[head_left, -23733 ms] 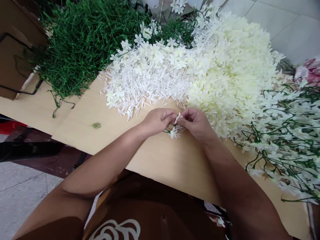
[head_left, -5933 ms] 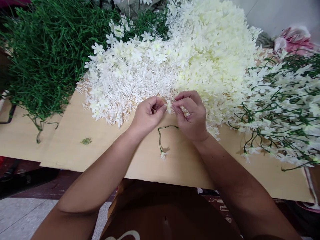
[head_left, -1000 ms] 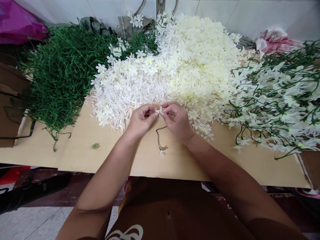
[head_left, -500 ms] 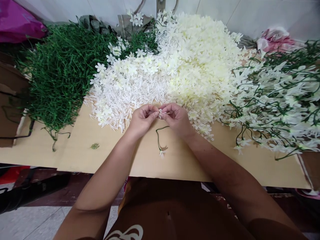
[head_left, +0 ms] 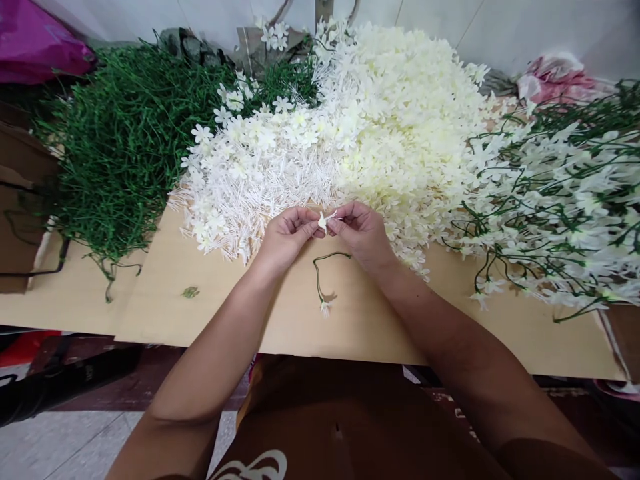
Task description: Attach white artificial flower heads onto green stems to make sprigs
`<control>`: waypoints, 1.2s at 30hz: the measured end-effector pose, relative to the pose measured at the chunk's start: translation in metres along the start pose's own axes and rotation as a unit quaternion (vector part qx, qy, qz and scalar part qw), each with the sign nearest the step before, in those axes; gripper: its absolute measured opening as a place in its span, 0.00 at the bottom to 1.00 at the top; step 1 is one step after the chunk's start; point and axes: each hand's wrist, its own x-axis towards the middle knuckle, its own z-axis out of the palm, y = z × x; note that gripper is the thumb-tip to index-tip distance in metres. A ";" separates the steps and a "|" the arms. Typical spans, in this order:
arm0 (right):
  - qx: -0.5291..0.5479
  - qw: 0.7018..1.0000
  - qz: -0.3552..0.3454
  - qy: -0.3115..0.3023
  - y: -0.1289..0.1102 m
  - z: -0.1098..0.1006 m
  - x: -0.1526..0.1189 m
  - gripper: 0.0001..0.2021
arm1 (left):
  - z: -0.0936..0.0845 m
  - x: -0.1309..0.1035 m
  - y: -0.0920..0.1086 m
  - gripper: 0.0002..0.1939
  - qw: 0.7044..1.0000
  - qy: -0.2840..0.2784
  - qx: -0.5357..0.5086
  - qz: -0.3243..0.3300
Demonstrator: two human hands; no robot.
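Between my fingertips is a small white artificial flower point(head_left: 323, 221). My left hand point(head_left: 293, 233) pinches its petals from the left, thumb and forefinger together. From the right, my right hand point(head_left: 361, 233) grips the white stem end that sticks out of it. Below the hands, on the cardboard, lies a curved green stem point(head_left: 317, 270) with a small white bud point(head_left: 325, 308) at its lower end. Just beyond my hands spreads a heap of white stamens point(head_left: 270, 180), next to a tall pile of cream-white petals point(head_left: 410, 127).
Green plastic stems point(head_left: 130, 147) are piled at the left. Assembled white flowers on green stems point(head_left: 550, 213) lie at the right. Brown cardboard point(head_left: 165, 300) covers the tabletop, with a small green scrap point(head_left: 190, 292) on it. A purple bag point(head_left: 40, 43) sits at the back left.
My hands have drawn slightly apart, the right one moving a little rightward. More of the white flower and its stem end now shows between them. The green stem stays put.
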 end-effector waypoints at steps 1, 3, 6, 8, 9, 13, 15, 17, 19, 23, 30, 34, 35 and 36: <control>-0.010 1.000 -0.010 0.006 0.000 0.000 -0.001 0.10 | 0.000 -0.001 0.001 0.15 1.000 -0.002 -0.007 -0.007; -0.039 0.998 -0.036 0.022 0.001 0.001 -0.002 0.08 | 0.001 -0.003 0.003 0.16 1.000 -0.005 -0.019 -0.013; -0.086 0.992 -0.085 0.037 0.000 0.001 -0.004 0.05 | 0.000 -0.005 0.005 0.16 0.999 -0.015 -0.034 -0.017; -0.107 0.987 -0.117 0.040 -0.002 0.001 -0.005 0.04 | -0.001 -0.005 0.005 0.17 0.998 -0.026 -0.047 -0.022; -0.117 0.983 -0.132 0.042 -0.003 0.001 -0.005 0.04 | -0.002 -0.005 0.005 0.18 0.998 -0.032 -0.053 -0.023; -0.177 0.964 -0.194 0.050 -0.006 -0.001 -0.006 0.04 | -0.002 -0.005 0.005 0.18 0.997 -0.040 -0.055 -0.027; -0.211 0.951 -0.220 0.049 -0.005 -0.002 -0.006 0.04 | -0.001 -0.005 0.005 0.19 0.997 -0.041 -0.050 -0.030; -0.234 0.941 -0.239 0.043 -0.004 -0.002 -0.005 0.04 | -0.001 -0.004 0.005 0.19 0.997 -0.039 -0.052 -0.033; -0.240 0.937 -0.250 0.034 -0.003 -0.002 -0.005 0.04 | -0.002 -0.003 0.005 0.19 0.997 -0.030 -0.059 -0.036; -0.230 0.939 -0.253 0.024 -0.004 -0.002 -0.005 0.04 | -0.004 -0.001 0.003 0.18 0.997 -0.009 -0.061 -0.048; -0.239 0.935 -0.261 0.024 -0.004 -0.003 -0.004 0.04 | -0.003 0.000 0.003 0.20 0.997 0.014 -0.053 -0.050; -0.242 0.933 -0.267 0.021 -0.005 -0.002 -0.004 0.04 | 0.000 -0.001 0.006 0.20 0.997 0.022 -0.047 -0.048; -0.243 0.932 -0.269 0.024 -0.005 -0.003 -0.004 0.04 | 0.000 -0.001 0.006 0.20 0.997 0.022 -0.049 -0.050; -0.244 0.931 -0.270 0.027 -0.005 -0.003 -0.004 0.04 | 0.001 -0.001 0.006 0.21 0.997 0.023 -0.053 -0.052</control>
